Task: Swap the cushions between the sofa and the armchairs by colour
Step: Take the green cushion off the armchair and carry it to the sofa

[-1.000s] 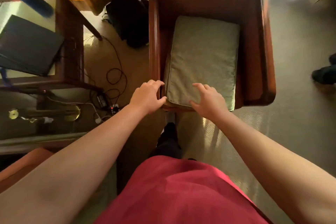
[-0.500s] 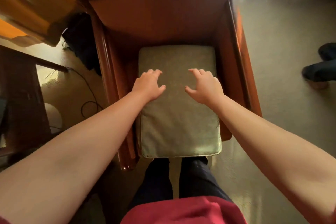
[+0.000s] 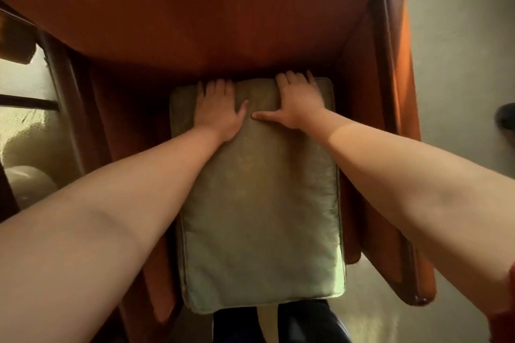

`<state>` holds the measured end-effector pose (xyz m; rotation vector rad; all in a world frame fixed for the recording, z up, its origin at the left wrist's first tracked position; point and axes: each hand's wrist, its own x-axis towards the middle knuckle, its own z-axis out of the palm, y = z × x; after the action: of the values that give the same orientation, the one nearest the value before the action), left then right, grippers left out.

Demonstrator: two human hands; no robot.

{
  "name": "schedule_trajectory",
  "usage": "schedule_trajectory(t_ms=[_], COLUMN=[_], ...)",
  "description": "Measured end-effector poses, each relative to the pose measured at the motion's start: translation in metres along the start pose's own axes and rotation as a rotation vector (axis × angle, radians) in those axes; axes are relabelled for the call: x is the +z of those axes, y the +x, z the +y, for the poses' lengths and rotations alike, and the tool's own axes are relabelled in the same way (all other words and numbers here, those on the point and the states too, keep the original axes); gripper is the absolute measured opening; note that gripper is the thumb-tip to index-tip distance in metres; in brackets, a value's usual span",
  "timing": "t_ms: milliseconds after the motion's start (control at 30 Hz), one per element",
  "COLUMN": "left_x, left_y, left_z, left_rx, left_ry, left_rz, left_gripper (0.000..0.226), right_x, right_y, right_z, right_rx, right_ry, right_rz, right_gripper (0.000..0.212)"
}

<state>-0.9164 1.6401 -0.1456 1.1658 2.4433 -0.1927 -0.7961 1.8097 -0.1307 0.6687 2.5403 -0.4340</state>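
Note:
A pale green seat cushion [image 3: 262,217] lies on the seat of an orange-brown armchair [image 3: 223,22] with wooden arms, directly below me. My left hand [image 3: 217,111] and my right hand [image 3: 299,103] rest side by side on the cushion's far end. The fingers of both hands curl over its back edge against the chair back, and the thumbs lie on top, nearly touching. The fingertips are hidden behind the edge. The cushion's near end juts past the seat front, above my legs.
Pale carpet [image 3: 459,64] runs along the right of the armchair. A person's dark shoe [image 3: 505,120] shows at the right edge. Dark wooden furniture bars [image 3: 28,103] stand at the left. My legs in dark trousers [image 3: 306,323] are at the bottom.
I have leaned in over the chair. Both hands have slid from the middle of the cushion to its far end, and the fingers have hooked over the back edge.

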Motion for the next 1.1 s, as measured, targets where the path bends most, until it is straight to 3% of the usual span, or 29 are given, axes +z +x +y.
schedule_trajectory(t_ms=[133, 367, 667, 833, 1100], left_x=[-0.01, -0.06, -0.173, -0.214, -0.285], left_y=[0.009, -0.028, -0.196, -0.291, -0.426], left_z=[0.001, -0.005, 0.01, 0.013, 0.021], left_rx=[0.034, 0.175, 0.212, 0.353, 0.409], left_ry=[0.015, -0.029, -0.108, -0.191, -0.126], left_rz=[0.093, 0.221, 0.357, 0.484, 0.738], left_gripper=[0.066, 0.06, 0.06, 0.05, 0.057], right_x=[-0.01, -0.058, -0.155, -0.18, -0.229], right_y=[0.01, -0.055, -0.214, -0.316, -0.46], right_z=[0.003, -0.019, -0.059, -0.091, -0.137], right_rx=[-0.073, -0.164, -0.242, -0.23, -0.277], right_ry=[-0.05, -0.01, -0.059, -0.066, -0.074], right_rz=[0.006, 0.07, 0.138, 0.207, 0.549], right_gripper=[0.12, 0.085, 0.086, 0.081, 0.073])
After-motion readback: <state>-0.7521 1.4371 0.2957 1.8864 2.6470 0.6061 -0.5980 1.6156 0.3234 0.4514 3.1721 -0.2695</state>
